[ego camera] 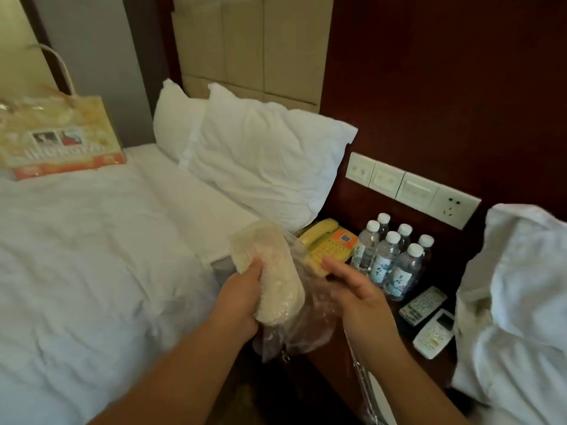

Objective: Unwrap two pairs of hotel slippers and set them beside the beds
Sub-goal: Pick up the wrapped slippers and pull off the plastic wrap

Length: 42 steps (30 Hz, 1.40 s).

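Observation:
A pair of cream-white hotel slippers (pixel 271 271), pressed flat together, is gripped in my left hand (pixel 242 297) above the gap between bed and nightstand. A crumpled clear plastic wrapper (pixel 306 323) hangs under and to the right of the slippers, loosely around their lower end. My right hand (pixel 359 297) has its fingers spread and its palm against the wrapper; whether it grips the plastic I cannot tell. The left bed (pixel 92 256) has white sheets and lies at the left. A second bed's white bedding (pixel 515 302) shows at the right.
On the dark nightstand (pixel 395 329) stand a yellow telephone (pixel 325 243), several water bottles (pixel 392 259) and two remote controls (pixel 428 319). Two white pillows (pixel 254 154) lean on the headboard. A glossy gift bag (pixel 58 139) sits on the left bed. Wall sockets (pixel 411 187) run behind.

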### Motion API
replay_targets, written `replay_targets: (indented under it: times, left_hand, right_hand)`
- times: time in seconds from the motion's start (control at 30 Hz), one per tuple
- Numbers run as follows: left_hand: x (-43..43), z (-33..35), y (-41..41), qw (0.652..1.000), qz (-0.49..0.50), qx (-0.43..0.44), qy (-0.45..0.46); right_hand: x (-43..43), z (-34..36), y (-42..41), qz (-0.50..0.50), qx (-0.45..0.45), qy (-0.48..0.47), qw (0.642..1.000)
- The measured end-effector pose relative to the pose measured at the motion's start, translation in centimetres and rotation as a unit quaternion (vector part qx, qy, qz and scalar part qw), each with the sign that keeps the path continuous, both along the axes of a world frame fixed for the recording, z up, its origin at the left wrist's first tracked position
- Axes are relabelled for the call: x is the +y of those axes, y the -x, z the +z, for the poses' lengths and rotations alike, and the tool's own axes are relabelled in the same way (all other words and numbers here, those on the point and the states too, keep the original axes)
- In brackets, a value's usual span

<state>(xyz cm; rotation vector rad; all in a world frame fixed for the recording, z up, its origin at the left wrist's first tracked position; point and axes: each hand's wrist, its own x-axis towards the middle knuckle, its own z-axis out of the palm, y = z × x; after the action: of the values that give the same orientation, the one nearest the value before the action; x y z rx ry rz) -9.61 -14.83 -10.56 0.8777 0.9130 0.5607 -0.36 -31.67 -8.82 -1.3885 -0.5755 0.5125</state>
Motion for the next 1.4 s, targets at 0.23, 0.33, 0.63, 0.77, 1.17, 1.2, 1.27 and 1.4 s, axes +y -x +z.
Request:
replay_targets:
  times: [0.23,0.33,0.63,0.77,1.17,1.2,1.27,1.4]
  left_hand:
    - [-3.6,3.9,1.5,0.999,-0.016,-0.015,-0.046]
    - [-4.6,4.9,2.0,0.997,-0.021,-0.017,-0.077]
    - [-5.8,6.4,3.0,0.998,-0.007,-0.03,-0.057]
    - [-5.9,6.9,3.1,0.996,0.025,-0.049,-0.063]
    - [-5.9,8.3,4.1,0.981,0.1,-0.138,-0.093]
    - [-6.0,8.4,4.1,0.98,0.097,-0.144,-0.098]
    - [-6.2,8.6,4.3,0.976,0.093,-0.155,-0.118]
    - [-6.6,9.0,4.6,0.978,0.023,-0.175,-0.114]
  right_hand:
    - [-4.5,1.3,2.7,0.013,-0.35,0.121,0.929]
    - [-5.0,3.5,3.1,-0.012,-0.489,0.081,0.868]
    - [-5.2,10.0,2.9,0.009,-0.094,-0.021,0.995]
    - [-5.4,9.6,3.8,-0.042,0.006,-0.06,0.997]
    - [-3.5,5.4,9.0,0.078,0.25,0.021,0.965]
    - [-3.2,6.0,9.0,0.072,0.226,0.034,0.971]
    - [-3.2,7.3,8.9,0.05,0.164,0.058,0.983]
    - [-3.4,8.6,8.6,0.0,0.052,0.037,0.998]
